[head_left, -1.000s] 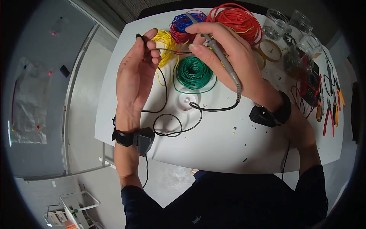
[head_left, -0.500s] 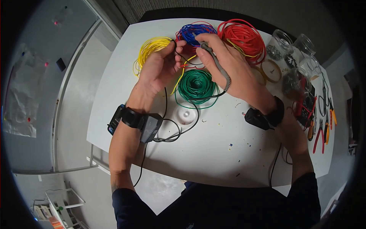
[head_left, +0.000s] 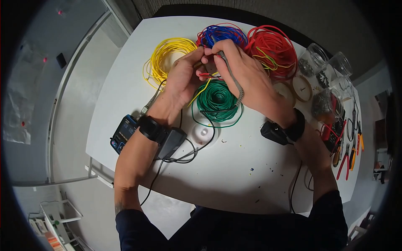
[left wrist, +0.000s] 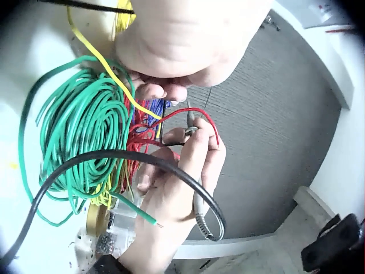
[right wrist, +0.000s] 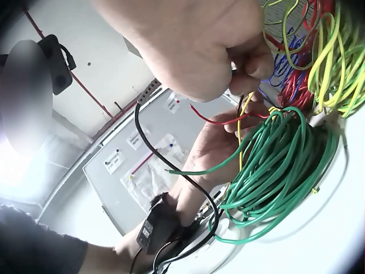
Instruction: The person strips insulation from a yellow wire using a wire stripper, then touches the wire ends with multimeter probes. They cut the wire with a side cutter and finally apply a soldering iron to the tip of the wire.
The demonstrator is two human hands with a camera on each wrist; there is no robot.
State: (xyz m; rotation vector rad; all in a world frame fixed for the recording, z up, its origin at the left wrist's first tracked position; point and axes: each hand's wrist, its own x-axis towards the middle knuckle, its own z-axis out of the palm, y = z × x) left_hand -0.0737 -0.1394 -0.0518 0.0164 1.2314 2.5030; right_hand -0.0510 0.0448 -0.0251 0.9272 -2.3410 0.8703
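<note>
My right hand [head_left: 251, 81] grips a grey oscilloscope probe [head_left: 235, 80], its tip pointing away from me over the blue wire coil [head_left: 224, 33]. Close beside it, my left hand [head_left: 181, 77] pinches the probe's small black clip, mostly hidden by the fingers. The fingertips of both hands nearly meet. A loose red wire end [head_left: 205, 75] shows under the left fingers, and a yellow wire [left wrist: 100, 54] runs past them. Below the hands lies a green wire coil [head_left: 211, 96]. The probe's black cable [left wrist: 114, 154] arcs over that coil in the left wrist view.
Left of the hands are a yellow coil [head_left: 154, 62] and a small device with a screen [head_left: 124, 133]. A red coil [head_left: 274, 52] lies at the back. Glass jars [head_left: 319, 54], tape rings [head_left: 302, 88] and pliers [head_left: 344, 164] are on the right. A white round piece [head_left: 204, 134] sits in front.
The left hand has brought the black clip right, in to the right hand and the probe. The head view has shifted, showing the device by the left wrist.
</note>
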